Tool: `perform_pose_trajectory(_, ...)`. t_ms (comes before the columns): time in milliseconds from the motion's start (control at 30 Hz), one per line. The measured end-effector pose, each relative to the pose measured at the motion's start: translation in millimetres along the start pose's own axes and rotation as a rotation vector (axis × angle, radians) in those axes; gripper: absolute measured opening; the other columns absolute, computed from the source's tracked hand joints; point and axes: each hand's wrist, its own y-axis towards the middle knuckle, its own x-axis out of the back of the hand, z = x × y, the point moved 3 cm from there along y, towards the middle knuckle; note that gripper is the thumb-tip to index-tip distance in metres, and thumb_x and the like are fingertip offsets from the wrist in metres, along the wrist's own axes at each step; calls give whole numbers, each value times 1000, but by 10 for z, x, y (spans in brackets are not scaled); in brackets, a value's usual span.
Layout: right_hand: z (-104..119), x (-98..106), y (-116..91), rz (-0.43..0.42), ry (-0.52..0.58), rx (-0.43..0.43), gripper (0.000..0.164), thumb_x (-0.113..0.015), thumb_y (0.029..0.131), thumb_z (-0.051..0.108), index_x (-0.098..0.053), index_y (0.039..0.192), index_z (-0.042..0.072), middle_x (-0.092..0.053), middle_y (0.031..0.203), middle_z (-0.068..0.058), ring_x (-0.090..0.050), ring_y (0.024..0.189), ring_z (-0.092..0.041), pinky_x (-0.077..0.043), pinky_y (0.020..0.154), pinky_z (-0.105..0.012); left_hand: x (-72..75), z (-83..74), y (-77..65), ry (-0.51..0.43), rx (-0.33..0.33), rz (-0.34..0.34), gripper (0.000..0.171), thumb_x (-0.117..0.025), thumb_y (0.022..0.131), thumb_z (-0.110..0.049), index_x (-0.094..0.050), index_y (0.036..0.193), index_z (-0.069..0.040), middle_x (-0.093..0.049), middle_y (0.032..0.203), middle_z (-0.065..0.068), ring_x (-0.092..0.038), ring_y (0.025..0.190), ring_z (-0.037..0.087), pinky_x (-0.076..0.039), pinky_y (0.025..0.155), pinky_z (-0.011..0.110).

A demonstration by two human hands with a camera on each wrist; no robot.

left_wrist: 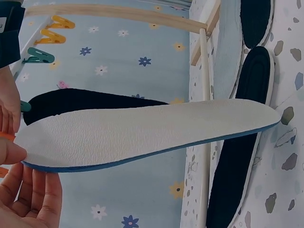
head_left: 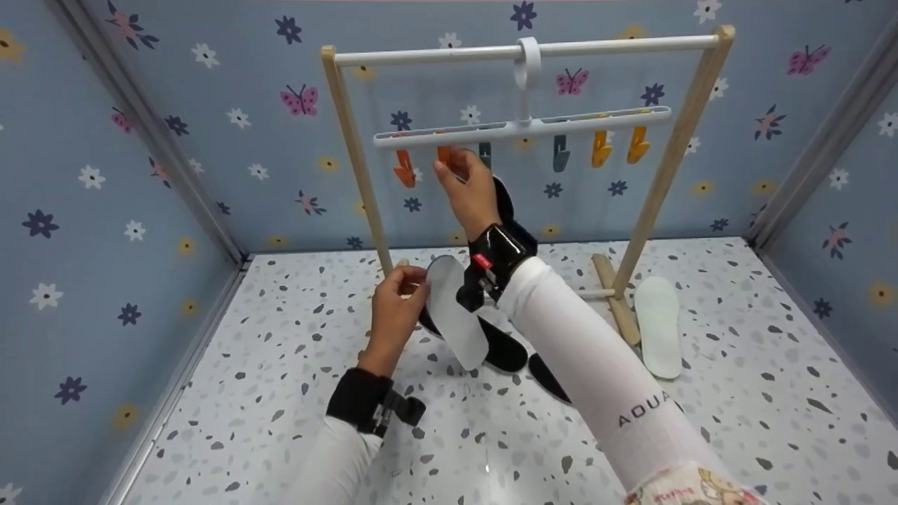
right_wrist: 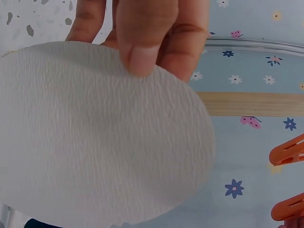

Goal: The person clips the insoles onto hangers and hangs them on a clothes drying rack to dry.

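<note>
My left hand [head_left: 395,305] pinches one end of a white insole [head_left: 456,315], thumb on its face and fingers behind. A thin blue layer shows along its edge in the left wrist view. Higher up, my right hand [head_left: 471,193] pinches the second orange clip [head_left: 443,152] on a white hanger [head_left: 456,135]; in the right wrist view its fingertips [right_wrist: 295,223] just show at that clip. Another orange clip [head_left: 405,170] hangs to the left. Behind the white insole in the left wrist view, a black insole [left_wrist: 80,100] hangs beside a green clip.
The hanger hooks over the white bar of a wooden-sided rack [head_left: 652,182]. Farther right hang a green clip [head_left: 560,154] and yellow clips [head_left: 600,150]. On the speckled floor [head_left: 280,393] lie black insoles [head_left: 506,351] and a pale insole [head_left: 658,330]. Patterned walls [head_left: 91,231] surround the rack.
</note>
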Motion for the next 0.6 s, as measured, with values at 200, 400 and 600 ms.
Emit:
perform_pose_trajectory(200, 29, -9, -20, 0, 38, 9, 39, -58, 94, 17, -51, 128, -2, -57, 123, -13, -55, 112, -18, -44, 93, -23, 3, -41, 11, -6, -31, 17, 17, -61, 88, -6, -64, 104, -1, -64, 100, 13, -58, 92, 24, -48, 81, 32)
perform_pose_trajectory(400, 36, -4, -23, 4, 86, 17, 37, -60, 93, 14, -53, 125, -4, -58, 118, -17, -57, 106, -22, -48, 87, -25, 15, -49, 28, 15, -2, 12, 17, -60, 89, -8, -65, 104, -4, -64, 101, 11, -58, 93, 23, -48, 82, 34)
perform_pose_trajectory(600, 17, 19, -34, -4, 54, 19, 37, -61, 92, 15, -54, 124, -3, -60, 117, -15, -58, 106, -21, -48, 88, -26, 0, -53, 56, 16, 45, -4, 17, -61, 89, -12, -65, 105, -6, -63, 103, 9, -56, 94, 22, -47, 83, 35)
